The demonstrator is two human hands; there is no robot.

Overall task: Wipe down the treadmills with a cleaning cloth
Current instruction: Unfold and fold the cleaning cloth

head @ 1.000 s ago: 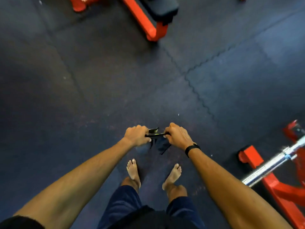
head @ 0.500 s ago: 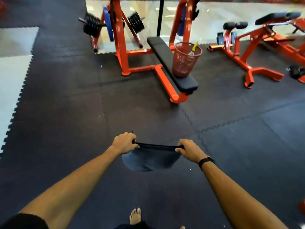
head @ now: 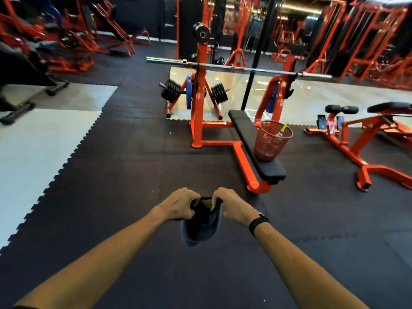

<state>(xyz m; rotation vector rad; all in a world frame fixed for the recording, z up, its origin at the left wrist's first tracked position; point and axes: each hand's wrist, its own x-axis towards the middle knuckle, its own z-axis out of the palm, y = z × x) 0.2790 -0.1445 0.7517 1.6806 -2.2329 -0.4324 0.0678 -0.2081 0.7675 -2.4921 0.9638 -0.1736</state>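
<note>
Ahead of me an orange steel bench press with a black padded seat carries a red mesh basket near its foot end. A chrome barbell rests across its uprights. Black weight plates hang beside a blue one. Black interlocking rubber floor mats meet grey mats at left.

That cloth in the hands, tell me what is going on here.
A person stands on the dark gym floor and holds a dark cloth out in front with both hands. The left hand and the right hand each grip its top edge close together, so the cloth hangs bunched between them. Ahead stands an orange weight bench with a red basket on its pad. No wiping is under way.
</note>
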